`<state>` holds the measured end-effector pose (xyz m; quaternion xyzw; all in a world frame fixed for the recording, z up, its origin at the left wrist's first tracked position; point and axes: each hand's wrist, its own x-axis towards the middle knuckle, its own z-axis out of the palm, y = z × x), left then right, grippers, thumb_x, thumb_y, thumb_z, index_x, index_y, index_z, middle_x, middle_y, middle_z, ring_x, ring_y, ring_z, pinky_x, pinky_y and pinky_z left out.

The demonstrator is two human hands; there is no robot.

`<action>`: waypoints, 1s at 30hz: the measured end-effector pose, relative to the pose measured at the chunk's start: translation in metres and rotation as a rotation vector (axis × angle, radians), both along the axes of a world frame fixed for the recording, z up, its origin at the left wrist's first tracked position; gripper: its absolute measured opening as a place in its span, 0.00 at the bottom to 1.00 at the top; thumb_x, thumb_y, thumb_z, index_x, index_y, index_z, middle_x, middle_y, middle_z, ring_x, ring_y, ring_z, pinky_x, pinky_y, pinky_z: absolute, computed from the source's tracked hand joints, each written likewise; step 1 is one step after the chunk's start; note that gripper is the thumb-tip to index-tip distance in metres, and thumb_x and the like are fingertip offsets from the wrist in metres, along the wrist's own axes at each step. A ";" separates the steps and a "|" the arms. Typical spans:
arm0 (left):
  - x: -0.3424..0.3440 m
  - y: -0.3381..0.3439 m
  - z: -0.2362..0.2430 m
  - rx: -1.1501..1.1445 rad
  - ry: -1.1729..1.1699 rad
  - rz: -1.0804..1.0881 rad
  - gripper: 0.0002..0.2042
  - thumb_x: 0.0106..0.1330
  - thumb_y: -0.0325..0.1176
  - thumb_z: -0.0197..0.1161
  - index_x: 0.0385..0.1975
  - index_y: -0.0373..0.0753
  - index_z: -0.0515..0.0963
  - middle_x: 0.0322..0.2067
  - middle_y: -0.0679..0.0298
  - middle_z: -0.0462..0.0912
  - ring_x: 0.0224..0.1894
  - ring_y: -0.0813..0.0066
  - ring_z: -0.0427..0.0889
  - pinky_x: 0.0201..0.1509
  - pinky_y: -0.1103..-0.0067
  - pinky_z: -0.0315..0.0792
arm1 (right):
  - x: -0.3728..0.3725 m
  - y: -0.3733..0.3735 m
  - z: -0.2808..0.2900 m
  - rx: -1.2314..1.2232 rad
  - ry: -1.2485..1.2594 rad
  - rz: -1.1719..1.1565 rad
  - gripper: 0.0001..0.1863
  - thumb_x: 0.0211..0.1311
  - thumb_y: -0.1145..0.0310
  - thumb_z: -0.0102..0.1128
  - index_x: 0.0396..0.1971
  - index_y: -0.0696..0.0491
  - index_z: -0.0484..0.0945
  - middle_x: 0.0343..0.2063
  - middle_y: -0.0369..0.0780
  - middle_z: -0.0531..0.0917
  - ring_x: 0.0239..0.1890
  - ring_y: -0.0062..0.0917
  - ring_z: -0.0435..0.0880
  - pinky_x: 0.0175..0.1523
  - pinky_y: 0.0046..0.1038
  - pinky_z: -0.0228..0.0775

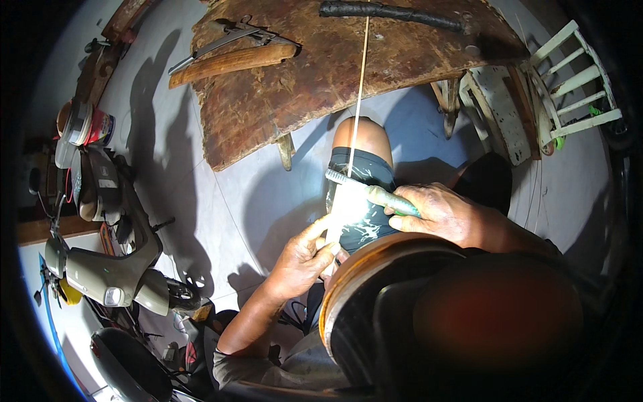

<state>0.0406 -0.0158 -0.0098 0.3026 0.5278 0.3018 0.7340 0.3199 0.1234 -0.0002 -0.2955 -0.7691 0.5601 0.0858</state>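
A long, thin pale strip [360, 100] runs from the table down over my raised knee to my lap. My left hand [303, 260] is closed, thumb and fingers pinching the near end of a pale strip-like piece. My right hand [439, 211] is wrapped round the green handle of a hand tool [396, 201]. The tool's head reaches left to the strip and ends in a ridged, toothed-looking edge [336, 176]. Bright glare over the lap hides the tool's middle and where it meets the strip. Dark shorts [362, 167] with pale marks lie under the work.
The worn brown wooden table [268, 120] bears a wooden-handled blade tool [231, 65], metal tools [234, 30] and a black wrapped rod [395, 12]. A white chair [576, 84] stands right. To the left are a scooter [110, 268] and stacked tubs [87, 127]. A brown curved rim [348, 281] blocks the lower middle.
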 end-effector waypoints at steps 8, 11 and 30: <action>-0.004 0.000 -0.006 0.026 -0.050 -0.004 0.27 0.82 0.26 0.54 0.79 0.39 0.58 0.39 0.58 0.86 0.31 0.82 0.84 0.32 0.84 0.80 | 0.000 0.005 -0.001 -0.016 -0.068 0.026 0.17 0.72 0.61 0.62 0.38 0.63 0.78 0.31 0.56 0.84 0.40 0.53 0.86 0.46 0.47 0.75; -0.005 0.001 -0.010 0.013 -0.078 0.002 0.27 0.82 0.27 0.54 0.78 0.39 0.59 0.38 0.57 0.86 0.28 0.79 0.85 0.29 0.82 0.80 | -0.005 0.002 -0.005 -0.073 -0.067 -0.019 0.17 0.72 0.60 0.62 0.36 0.63 0.79 0.31 0.55 0.84 0.38 0.53 0.86 0.45 0.46 0.75; -0.016 0.029 0.017 0.192 0.183 0.191 0.10 0.83 0.23 0.47 0.59 0.31 0.69 0.43 0.50 0.86 0.32 0.66 0.91 0.29 0.77 0.84 | 0.033 0.013 0.009 0.059 -0.132 0.244 0.24 0.70 0.52 0.67 0.49 0.60 0.84 0.46 0.51 0.81 0.52 0.47 0.83 0.60 0.45 0.73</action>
